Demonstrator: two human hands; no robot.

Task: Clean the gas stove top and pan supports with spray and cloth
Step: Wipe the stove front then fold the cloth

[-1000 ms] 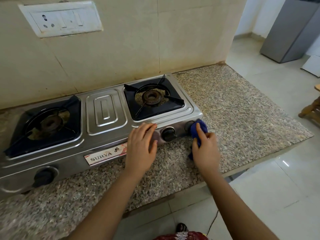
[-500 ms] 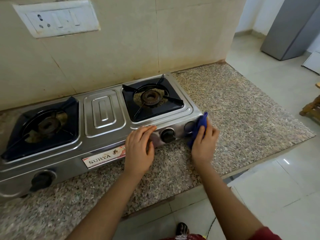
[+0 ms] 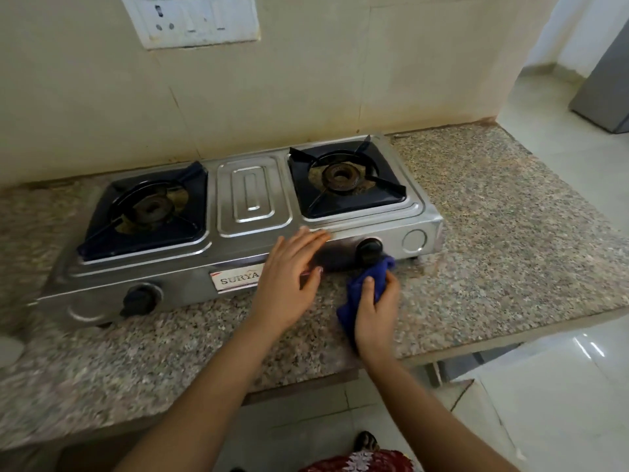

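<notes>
At the front of the stainless-steel two-burner gas stove (image 3: 253, 195), the right hand (image 3: 376, 311), fingers clamped on the crumpled blue cloth (image 3: 369, 281), has slid from the corner to beneath the black knob (image 3: 369, 248), the left hand (image 3: 289, 277) resting straight-fingered alongside, so wiping seems to progress leftward.

The stove (image 3: 253, 192) is seen to be shiny pressed steel. The right pan support (image 3: 384, 190) is coated in a dark gloss, and its burner (image 3: 340, 177) is rusted rough. The right knob (image 3: 369, 248) looks like black plastic. The blue cloth (image 3: 360, 291) appears soft and matt. The bench (image 3: 493, 233) is speckled stone, and the floor tiles (image 3: 544, 403) are glossy.
</notes>
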